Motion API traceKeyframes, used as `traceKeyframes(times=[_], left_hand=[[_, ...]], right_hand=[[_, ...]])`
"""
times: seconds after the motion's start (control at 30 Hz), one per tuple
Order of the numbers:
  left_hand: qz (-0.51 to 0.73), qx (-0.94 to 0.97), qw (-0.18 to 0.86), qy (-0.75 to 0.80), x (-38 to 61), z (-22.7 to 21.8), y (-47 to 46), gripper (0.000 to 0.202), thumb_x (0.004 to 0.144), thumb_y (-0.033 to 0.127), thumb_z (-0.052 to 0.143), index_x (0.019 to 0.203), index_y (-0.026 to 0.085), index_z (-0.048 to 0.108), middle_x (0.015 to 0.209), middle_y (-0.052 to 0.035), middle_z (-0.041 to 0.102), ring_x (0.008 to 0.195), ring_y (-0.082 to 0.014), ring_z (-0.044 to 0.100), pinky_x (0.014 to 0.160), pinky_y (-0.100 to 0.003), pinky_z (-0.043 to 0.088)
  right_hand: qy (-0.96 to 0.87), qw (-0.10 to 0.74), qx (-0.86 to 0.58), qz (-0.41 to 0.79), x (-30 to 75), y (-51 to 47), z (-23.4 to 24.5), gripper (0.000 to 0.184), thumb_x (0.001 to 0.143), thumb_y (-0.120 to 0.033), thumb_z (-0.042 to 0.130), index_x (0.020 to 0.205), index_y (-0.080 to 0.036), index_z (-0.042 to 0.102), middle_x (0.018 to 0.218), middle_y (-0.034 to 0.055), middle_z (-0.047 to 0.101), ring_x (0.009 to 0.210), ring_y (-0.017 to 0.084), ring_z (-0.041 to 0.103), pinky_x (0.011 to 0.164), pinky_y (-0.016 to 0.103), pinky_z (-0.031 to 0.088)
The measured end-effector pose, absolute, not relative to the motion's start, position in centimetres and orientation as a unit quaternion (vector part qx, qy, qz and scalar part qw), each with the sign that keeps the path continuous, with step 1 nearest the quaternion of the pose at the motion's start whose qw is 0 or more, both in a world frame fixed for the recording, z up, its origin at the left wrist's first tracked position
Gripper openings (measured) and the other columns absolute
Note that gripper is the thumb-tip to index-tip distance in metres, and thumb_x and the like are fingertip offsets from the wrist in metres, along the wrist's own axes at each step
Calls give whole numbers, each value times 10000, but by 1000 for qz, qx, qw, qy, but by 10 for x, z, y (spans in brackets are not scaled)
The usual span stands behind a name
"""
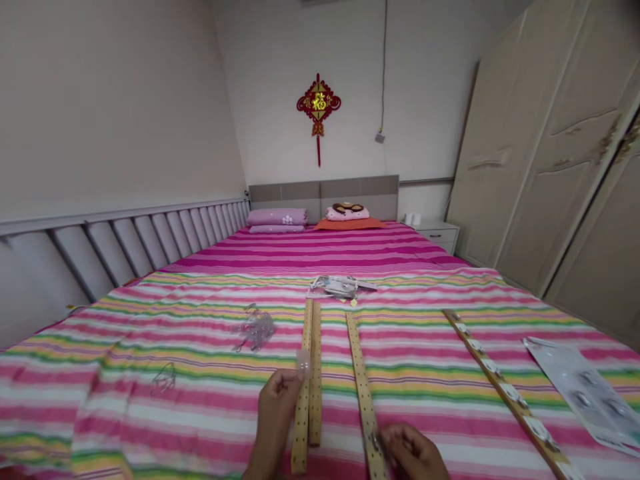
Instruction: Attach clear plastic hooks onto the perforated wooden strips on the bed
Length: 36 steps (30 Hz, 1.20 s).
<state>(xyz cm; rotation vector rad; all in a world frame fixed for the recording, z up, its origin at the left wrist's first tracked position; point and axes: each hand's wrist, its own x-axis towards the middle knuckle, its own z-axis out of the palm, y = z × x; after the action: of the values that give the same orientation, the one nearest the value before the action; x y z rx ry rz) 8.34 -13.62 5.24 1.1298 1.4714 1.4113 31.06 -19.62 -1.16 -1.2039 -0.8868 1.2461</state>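
My left hand (278,400) pinches a small clear plastic piece (303,361) over a long wooden strip with rows of holes (300,420). A second perforated strip (315,393) lies close along its right side. Farther right, my right hand (413,451) has its fingers curled together at the edge of a third perforated strip (361,373). A small dark metal piece (374,441), blurred, sits on that strip by my fingertips; whether the fingers grip it is hard to see.
Loose clear plastic pieces (256,329) and a thin wire-like bundle (165,379) lie left on the striped bedsheet (210,427). A plastic bag (340,287) is ahead. To the right are a strip bearing white pieces (510,393) and a blister pack (583,390).
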Motion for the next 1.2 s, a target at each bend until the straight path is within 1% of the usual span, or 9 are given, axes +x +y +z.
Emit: traceKeyframes(times=[0.1, 0.23, 0.3, 0.43, 0.53, 0.7, 0.9, 1.07, 1.2], left_hand=[[529, 522, 288, 603, 109, 51, -158, 270, 691, 458, 628, 611, 208, 564, 535, 20, 489, 521, -130, 461, 500, -235, 363], [468, 641, 163, 586, 134, 42, -179, 154, 753, 334, 606, 629, 244, 598, 574, -4, 541, 547, -142, 508, 575, -257, 371], [455, 679, 115, 564, 142, 37, -185, 162, 762, 293, 609, 606, 252, 607, 571, -16, 564, 552, -149, 521, 586, -265, 359], [472, 737, -23, 484, 151, 33, -194, 196, 821, 228, 560, 635, 250, 619, 551, -5, 570, 547, -149, 521, 580, -272, 346], [474, 759, -129, 427, 154, 36, -198, 210, 856, 151, 499, 689, 223, 604, 550, 17, 553, 544, -140, 510, 577, -277, 335], [451, 777, -165, 407, 158, 41, -201, 206, 869, 132, 480, 706, 208, 581, 558, 22, 550, 536, -137, 509, 568, -287, 316], [435, 806, -78, 393, 159, 39, -205, 164, 877, 209, 509, 758, 224, 621, 621, 13, 602, 588, -137, 561, 568, -267, 346], [463, 709, 208, 490, 150, 51, -194, 257, 856, 351, 525, 677, 194, 623, 600, 8, 559, 556, -116, 516, 540, -224, 379], [436, 591, 452, 505, 142, 60, -171, 255, 740, 410, 609, 764, 163, 667, 700, -24, 644, 683, -157, 583, 643, -253, 445]], right_hand=[[-427, 558, -495, 511, 297, -199, 13, 415, 576, -564, 754, 608, -166, 644, 578, -1, 570, 567, 140, 496, 536, 237, 392], [-437, 571, -496, 488, 277, -201, 36, 394, 626, -555, 727, 636, -169, 644, 507, -38, 490, 480, 104, 409, 460, 218, 339], [-412, 586, -498, 489, 270, -203, 43, 408, 601, -566, 737, 632, -171, 637, 475, -48, 468, 445, 96, 384, 430, 214, 325], [-368, 605, -486, 512, 266, -209, 55, 404, 556, -552, 769, 598, -174, 633, 489, -18, 546, 462, 123, 468, 460, 232, 404], [-344, 612, -489, 517, 266, -214, 61, 408, 525, -552, 781, 568, -179, 620, 460, -33, 520, 415, 101, 413, 396, 217, 349], [-330, 622, -498, 507, 269, -215, 57, 423, 489, -558, 790, 554, -179, 611, 431, -54, 479, 390, 76, 346, 364, 203, 284], [-356, 605, -504, 503, 281, -211, 41, 420, 552, -564, 749, 581, -178, 586, 453, -48, 498, 386, 77, 380, 364, 201, 270], [-398, 574, -502, 510, 298, -207, 35, 413, 634, -575, 685, 624, -181, 560, 383, -83, 428, 329, 68, 357, 365, 199, 257], [-437, 538, -485, 533, 306, -206, 34, 395, 670, -563, 658, 619, -196, 521, 386, -94, 411, 320, 58, 335, 360, 198, 238]])
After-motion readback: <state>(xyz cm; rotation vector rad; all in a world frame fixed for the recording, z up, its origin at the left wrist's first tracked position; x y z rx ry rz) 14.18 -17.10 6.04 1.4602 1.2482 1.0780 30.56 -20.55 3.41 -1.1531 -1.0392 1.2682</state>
